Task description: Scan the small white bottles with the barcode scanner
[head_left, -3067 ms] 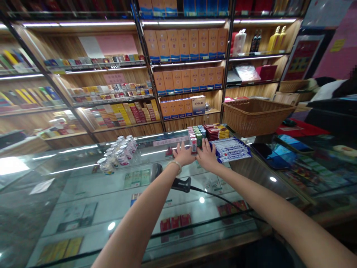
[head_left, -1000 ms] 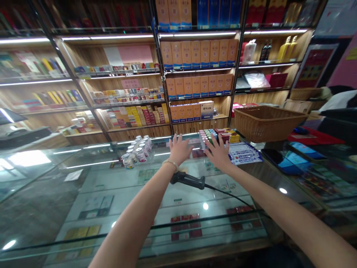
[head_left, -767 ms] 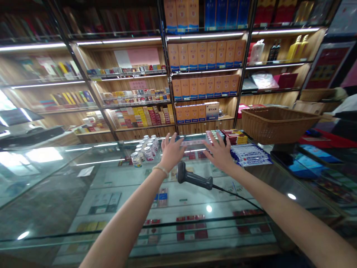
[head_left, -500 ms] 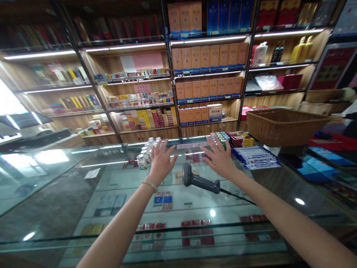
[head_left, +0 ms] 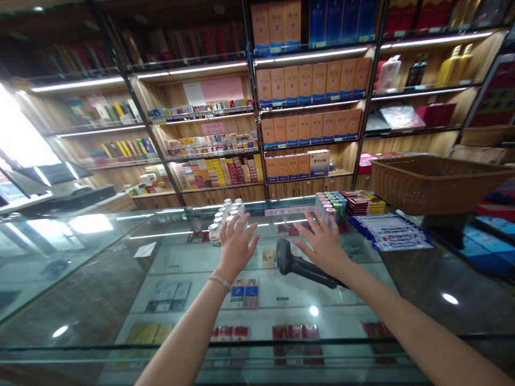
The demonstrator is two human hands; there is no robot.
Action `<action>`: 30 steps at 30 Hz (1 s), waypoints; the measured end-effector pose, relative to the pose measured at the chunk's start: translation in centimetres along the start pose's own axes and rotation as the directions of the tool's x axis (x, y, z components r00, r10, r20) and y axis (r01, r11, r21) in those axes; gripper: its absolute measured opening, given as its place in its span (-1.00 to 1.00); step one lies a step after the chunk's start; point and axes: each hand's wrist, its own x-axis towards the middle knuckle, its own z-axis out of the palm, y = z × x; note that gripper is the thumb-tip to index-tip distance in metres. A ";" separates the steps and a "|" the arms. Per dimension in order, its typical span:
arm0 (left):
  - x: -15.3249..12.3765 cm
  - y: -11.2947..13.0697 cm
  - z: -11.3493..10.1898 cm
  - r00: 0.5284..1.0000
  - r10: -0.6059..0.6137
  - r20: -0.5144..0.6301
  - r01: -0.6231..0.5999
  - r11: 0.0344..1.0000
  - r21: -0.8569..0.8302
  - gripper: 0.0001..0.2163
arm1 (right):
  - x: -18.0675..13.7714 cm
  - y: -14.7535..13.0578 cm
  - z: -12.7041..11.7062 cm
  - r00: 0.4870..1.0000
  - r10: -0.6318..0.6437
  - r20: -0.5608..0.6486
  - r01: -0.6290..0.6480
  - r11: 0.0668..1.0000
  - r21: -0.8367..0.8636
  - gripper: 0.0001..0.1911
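a glass-topped bench under lit shelves: bare fingers spread among small goods

head view: boxed stock lines the shelves, and the loose goods sit toward the far edge of the bench. the white-capped bottles stand in a close block near that edge, left of its middle. the left hand is at their near right side, its grip apart and nothing held; whether a fingertip touches a bottle i cannot tell. right of the middle, by the same edge, small coloured tubes stand in rows. the right hand reaches to their near end, fingers also apart and holding nothing, any contact unclear. blue-and-white packets lie just right of the tubes.

for tidy handling, my judgement: carry both wrists clear of the scanner, which lies on the glass between the hands, partly behind the right one. the bottles look easy to topple, so low, even contact along their sides should suit better than a push at the caps; likely the same for the tubes.
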 end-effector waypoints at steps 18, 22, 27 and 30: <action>1.0 -3.5 -1.7 0.957 -0.283 0.061 0.267 0.944 0.193 -0.58 | -1.8 -1.2 -0.9 0.995 -0.092 0.045 0.089 0.994 0.061 -0.47; 1.5 -4.5 -0.7 0.959 -0.255 0.121 0.221 0.946 0.238 -0.50 | -2.0 -1.1 -0.7 0.993 -0.102 0.057 0.099 0.993 0.066 -0.47; 1.6 -5.7 1.2 0.953 -0.285 0.104 0.250 0.932 0.264 -0.54 | -2.0 -0.9 -0.7 0.994 -0.101 0.037 0.099 0.993 0.065 -0.43; 1.7 -5.9 1.7 0.949 -0.303 0.088 0.270 0.924 0.272 -0.55 | -2.0 -0.8 -0.7 0.995 -0.101 0.025 0.099 0.993 0.066 -0.43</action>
